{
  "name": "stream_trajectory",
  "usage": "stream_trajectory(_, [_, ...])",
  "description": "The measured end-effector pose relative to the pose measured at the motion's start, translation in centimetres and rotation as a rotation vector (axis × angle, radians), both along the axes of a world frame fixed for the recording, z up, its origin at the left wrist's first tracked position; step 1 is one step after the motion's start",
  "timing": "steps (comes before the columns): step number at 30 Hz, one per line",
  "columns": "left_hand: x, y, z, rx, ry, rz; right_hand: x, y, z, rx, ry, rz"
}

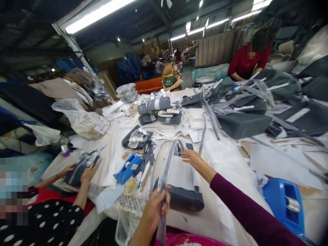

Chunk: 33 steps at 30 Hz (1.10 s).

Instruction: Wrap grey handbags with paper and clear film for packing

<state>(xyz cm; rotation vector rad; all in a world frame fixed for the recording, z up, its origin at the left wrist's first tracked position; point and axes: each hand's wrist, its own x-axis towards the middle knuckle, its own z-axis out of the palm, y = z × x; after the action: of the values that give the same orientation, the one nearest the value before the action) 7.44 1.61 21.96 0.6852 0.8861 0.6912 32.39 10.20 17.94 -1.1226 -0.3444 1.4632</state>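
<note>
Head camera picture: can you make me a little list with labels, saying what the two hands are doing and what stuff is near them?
Gripping: left hand is closed around a plastic-wrapped strap
Touching: right hand is open, fingers at the top of the grey bag
Bag: lies on the table, upper part covered in white
Nearby: blue tape dispenser and tape roll, left of the bag
Other people: co-worker's hand on a grey piece
</note>
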Motion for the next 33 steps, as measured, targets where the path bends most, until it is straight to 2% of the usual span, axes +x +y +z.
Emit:
stream_trajectory(3, [3.2,3.6,0.7,0.054,-0.116,0.037,-2.8,-5.6,0.4,0.037,-0.030,0.266])
stream_trajectory(6, [6.0,5.9,1.0,0.095,-0.176,0.074,-5.3,-10.0,1.4,0.142,-0.044,0.558])
stream_trajectory(7, [6.7,6.2,1.1,0.115,-0.172,0.083,-5.9,-10.9,1.6,0.148,-0.047,0.590])
stream_trajectory(9, [7.7,6.3,1.1,0.157,-0.123,0.054,-6.5,-11.6,1.5,0.117,-0.064,0.556])
stream_trajectory(12, [8.4,6.3,0.8,0.155,0.017,-0.111,-5.9,-11.4,0.8,0.079,-0.146,0.457])
stream_trajectory(14, [8.6,6.5,0.6,0.129,0.088,-0.164,-4.9,-11.5,0.7,0.114,-0.364,0.348])
stream_trajectory(16, [8.9,7.1,0.6,0.134,0.102,-0.098,-3.8,-11.9,1.1,0.171,-0.676,0.149])
stream_trajectory(18, [9.4,7.6,0.9,0.161,0.070,0.011,-3.2,-12.4,1.8,0.186,-0.850,0.025])
stream_trajectory(20, [9.8,8.0,1.5,0.189,0.020,0.083,-3.0,-12.5,2.3,0.084,-0.759,0.102])
stream_trajectory(22, [10.2,7.9,2.2,0.203,-0.033,0.094,-3.0,-11.8,2.4,-0.069,-0.535,0.182])
stream_trajectory(25, [10.3,7.3,2.8,0.187,-0.069,0.037,-2.6,-9.6,2.0,-0.163,-0.320,0.106])
stream_trajectory(27, [10.1,7.0,2.8,0.167,-0.045,0.014,-2.1,-8.0,1.9,-0.121,-0.330,0.098])
stream_trajectory(30, [9.4,7.0,2.6,0.122,-0.002,0.004,-1.8,-6.2,2.3,-0.068,-0.409,0.174])
stream_trajectory(33, [8.6,7.5,2.2,0.061,-0.022,0.002,-1.9,-5.6,3.3,0.043,-0.644,0.275])
